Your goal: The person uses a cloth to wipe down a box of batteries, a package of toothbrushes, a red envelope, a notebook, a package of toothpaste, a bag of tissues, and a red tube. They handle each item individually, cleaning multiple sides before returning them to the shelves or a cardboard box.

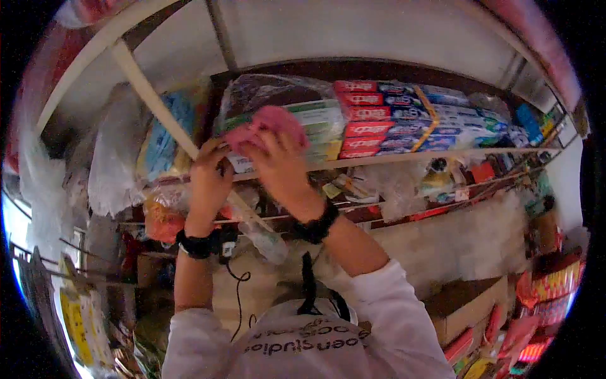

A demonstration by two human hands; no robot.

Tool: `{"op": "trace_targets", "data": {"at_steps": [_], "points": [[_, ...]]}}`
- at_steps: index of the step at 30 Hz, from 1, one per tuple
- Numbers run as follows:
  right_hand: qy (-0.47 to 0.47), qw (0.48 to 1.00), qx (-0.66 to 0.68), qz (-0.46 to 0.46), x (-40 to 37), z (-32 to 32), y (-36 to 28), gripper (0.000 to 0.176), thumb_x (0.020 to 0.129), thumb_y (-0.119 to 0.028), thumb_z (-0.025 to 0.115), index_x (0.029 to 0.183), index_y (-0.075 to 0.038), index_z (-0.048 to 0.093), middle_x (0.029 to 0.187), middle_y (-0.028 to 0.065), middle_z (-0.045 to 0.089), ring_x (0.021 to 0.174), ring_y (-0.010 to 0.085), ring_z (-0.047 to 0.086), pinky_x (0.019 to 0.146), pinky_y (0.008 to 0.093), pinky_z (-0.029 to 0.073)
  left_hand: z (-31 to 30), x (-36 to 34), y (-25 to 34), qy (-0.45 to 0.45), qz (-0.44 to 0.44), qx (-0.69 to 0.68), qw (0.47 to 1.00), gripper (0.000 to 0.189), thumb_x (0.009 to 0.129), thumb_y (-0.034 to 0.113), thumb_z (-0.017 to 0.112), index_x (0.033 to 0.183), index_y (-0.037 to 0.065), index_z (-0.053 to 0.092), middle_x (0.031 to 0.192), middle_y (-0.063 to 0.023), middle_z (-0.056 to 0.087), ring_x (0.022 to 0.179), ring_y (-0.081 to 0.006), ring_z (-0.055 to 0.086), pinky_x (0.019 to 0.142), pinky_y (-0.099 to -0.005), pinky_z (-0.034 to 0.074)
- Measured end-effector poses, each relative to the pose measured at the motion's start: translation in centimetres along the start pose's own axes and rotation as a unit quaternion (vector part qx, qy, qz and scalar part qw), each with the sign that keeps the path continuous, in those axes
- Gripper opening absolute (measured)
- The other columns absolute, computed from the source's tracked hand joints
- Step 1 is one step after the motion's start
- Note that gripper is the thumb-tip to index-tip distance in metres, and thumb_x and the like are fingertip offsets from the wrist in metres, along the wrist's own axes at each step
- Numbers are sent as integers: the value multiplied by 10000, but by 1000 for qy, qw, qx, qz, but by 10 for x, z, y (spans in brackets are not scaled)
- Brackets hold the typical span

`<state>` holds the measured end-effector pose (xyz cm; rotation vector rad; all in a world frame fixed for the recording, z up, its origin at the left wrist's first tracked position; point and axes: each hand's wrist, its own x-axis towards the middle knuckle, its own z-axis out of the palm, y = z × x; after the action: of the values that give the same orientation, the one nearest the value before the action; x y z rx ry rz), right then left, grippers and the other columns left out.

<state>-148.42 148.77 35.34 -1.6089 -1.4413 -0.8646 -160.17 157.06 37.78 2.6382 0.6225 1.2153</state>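
A pink, soft-looking cloth bundle (281,120) is held up in front of the shelf, slightly blurred. My right hand (281,161) grips it from below with curled fingers. At the bundle's left end, my left hand (211,169) has its fingers closed on the edge, close to a pale shelf post (154,101). Behind the bundle lie green and white boxes (319,117) under clear plastic wrap. Just right of these is a stack of red and blue toothpaste boxes (369,117) with a tan band around part of it. Black bands circle both my wrists.
The shelf's front rail (404,159) runs below the boxes. Blue packs (170,129) and hanging clear plastic bags (117,158) are at the left. A lower shelf holds mixed small goods (442,180). An open cardboard box (470,309) stands at lower right. A black cable (240,297) hangs near my body.
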Motion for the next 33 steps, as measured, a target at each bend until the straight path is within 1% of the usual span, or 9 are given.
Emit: {"op": "trace_targets", "data": {"at_steps": [7, 10, 14, 17, 22, 24, 25, 30, 33], "points": [[171, 981, -77, 49, -56, -3, 32, 215, 565, -95, 569, 777, -125, 581, 884, 83, 471, 715, 261, 457, 534, 335, 392, 2, -4, -6, -1, 26, -69, 997, 253, 572, -91, 480, 786, 3, 580, 1019, -111, 506, 900, -265, 516, 733, -296, 431], [10, 1000, 18, -18, -53, 21, 7, 242, 565, -92, 571, 804, -127, 585, 866, 74, 466, 711, 257, 452, 526, 309, 393, 0, -4, -9, 17, 24, -73, 997, 143, 548, -84, 479, 622, -11, 576, 981, -117, 529, 897, -265, 519, 723, -296, 436], [-22, 999, 32, 19, -60, 49, 6, 156, 668, -220, 575, 790, -127, 546, 674, 103, 485, 605, 259, 491, 500, 360, 415, -5, 1, -12, -7, 23, -116, 993, 99, 551, -76, 474, 558, -12, 549, 950, -115, 549, 898, -263, 520, 728, -299, 426], [148, 988, -29, -9, -77, 35, 47, 201, 636, -203, 606, 809, -110, 560, 699, 136, 489, 604, 271, 471, 526, 385, 399, -3, 1, -17, -19, 34, -112, 993, 106, 544, -80, 467, 559, -11, 547, 954, -113, 549, 882, -257, 523, 727, -294, 427], [143, 968, 30, 204, -113, -2, 71, 182, 676, -111, 554, 850, -60, 562, 911, 159, 466, 832, 309, 465, 668, 387, 404, -4, 1, -10, -21, 16, -89, 996, 103, 541, -74, 472, 569, -13, 550, 947, -115, 551, 863, -255, 527, 705, -282, 435], [171, 867, 296, 363, -110, -12, 55, 174, 680, -72, 547, 850, -41, 560, 997, 146, 429, 901, 297, 438, 734, 389, 391, -4, -2, -8, -24, -26, -104, 994, 102, 543, -71, 478, 583, -14, 553, 958, -108, 548, 851, -251, 533, 704, -284, 437], [110, 944, 110, 292, -123, -15, 55, 218, 675, -48, 546, 893, -46, 552, 1099, 163, 383, 905, 295, 457, 769, 374, 396, -4, -5, -11, -47, -31, -124, 991, 178, 541, -71, 488, 679, 1, 573, 1029, -109, 514, 905, -259, 507, 749, -299, 421], [-83, 902, 279, 318, -191, -18, 21, 286, 691, -82, 534, 974, -53, 520, 1136, 163, 395, 981, 277, 442, 828, 345, 356, -5, -55, 4, 26, -2, -68, 997, 367, 549, -76, 498, 887, 56, 555, 1116, -118, 440, 1035, -284, 412, 833, -326, 371], [-140, 850, 346, 371, -228, -17, 25, 317, 726, -118, 511, 1027, -23, 479, 1102, 141, 440, 1001, 229, 423, 840, 323, 329, 2, -119, -8, 21, -209, -152, 966, 316, 618, -15, 543, 920, 77, 547, 997, -109, 504, 958, -299, 466, 788, -334, 395]]}}
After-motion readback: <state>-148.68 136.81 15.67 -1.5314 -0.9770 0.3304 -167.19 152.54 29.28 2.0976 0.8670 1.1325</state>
